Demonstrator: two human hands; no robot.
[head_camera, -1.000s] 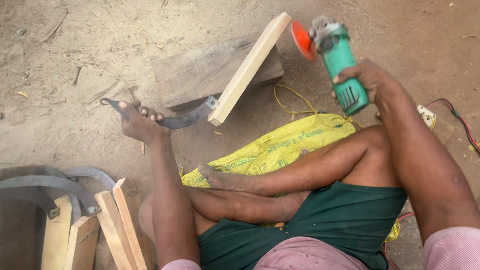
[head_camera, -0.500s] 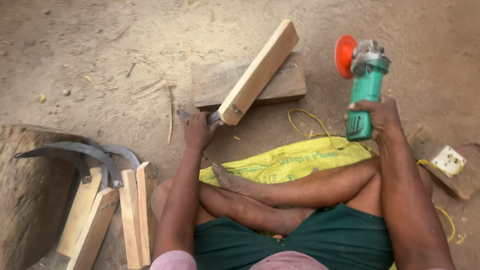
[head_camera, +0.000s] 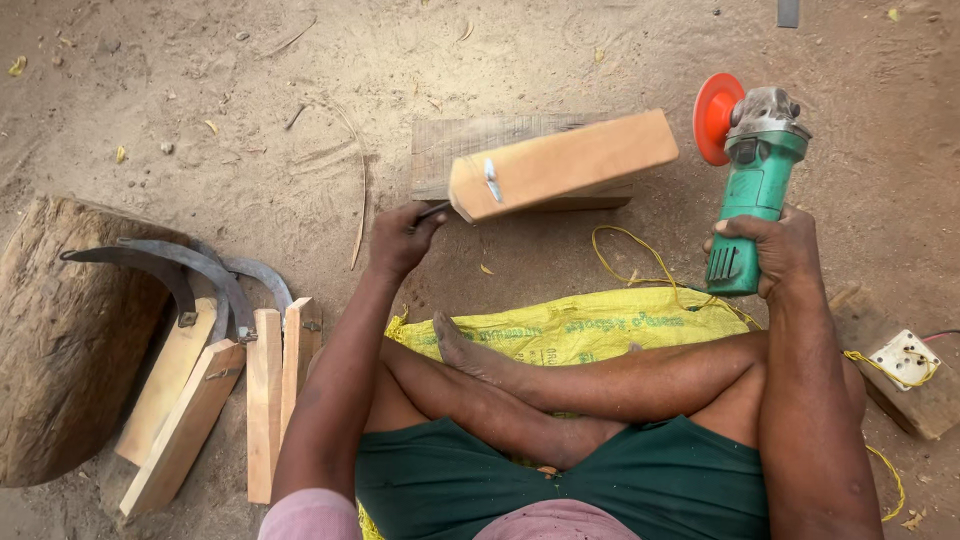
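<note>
Nearest the body, the crossed legs rest on a yellow sack (head_camera: 600, 325) spread on the sandy ground. Just ahead of the knees, the left hand (head_camera: 400, 240) is clenched around a dark metal piece that runs into the end of a pale wooden block (head_camera: 560, 165). The block is lifted off the ground and juts away from that hand toward the right, tilted slightly up. How much metal lies inside the fist cannot be told. Across from it, the right hand (head_camera: 770, 250) is wrapped tight around the body of a green grinder (head_camera: 750, 190), held upright with its orange disc (head_camera: 715, 118) at the far end. The disc is just beyond the block's far tip and apart from it. Whether it is spinning cannot be seen. As a judgement, this is the moment of lining tool and wood up, with no contact yet. Bringing the disc to a face of the block would call for a firm left grip and a small, steady closing of the gap. Out to the left of the left hand lie several sickles (head_camera: 265, 390) with similar wooden handles, their curved blades resting against a log (head_camera: 60, 340). To the right of the right hand sits a white socket box (head_camera: 905, 358) with a yellow cord (head_camera: 620, 260). Beyond the raised block, a flat board (head_camera: 450, 155) lies on the ground.
</note>
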